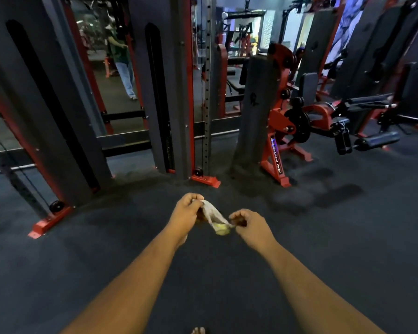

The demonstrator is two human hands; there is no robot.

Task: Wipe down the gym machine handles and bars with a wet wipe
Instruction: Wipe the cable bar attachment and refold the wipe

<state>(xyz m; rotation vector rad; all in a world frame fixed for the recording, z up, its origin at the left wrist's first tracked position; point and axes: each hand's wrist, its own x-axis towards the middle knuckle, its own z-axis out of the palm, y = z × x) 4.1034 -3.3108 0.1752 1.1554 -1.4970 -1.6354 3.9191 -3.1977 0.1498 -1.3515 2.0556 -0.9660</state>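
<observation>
Here both hands, left hand [187,212] and right hand [247,221], pinch the wet wipe [215,219] above the floor [323,237]

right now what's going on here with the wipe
A person stands on the dark gym floor, holding a crumpled white wet wipe between both hands. The left hand grips its upper end and the right hand pinches the lower end. No machine is being touched; the red-framed cable station stands ahead.
</observation>
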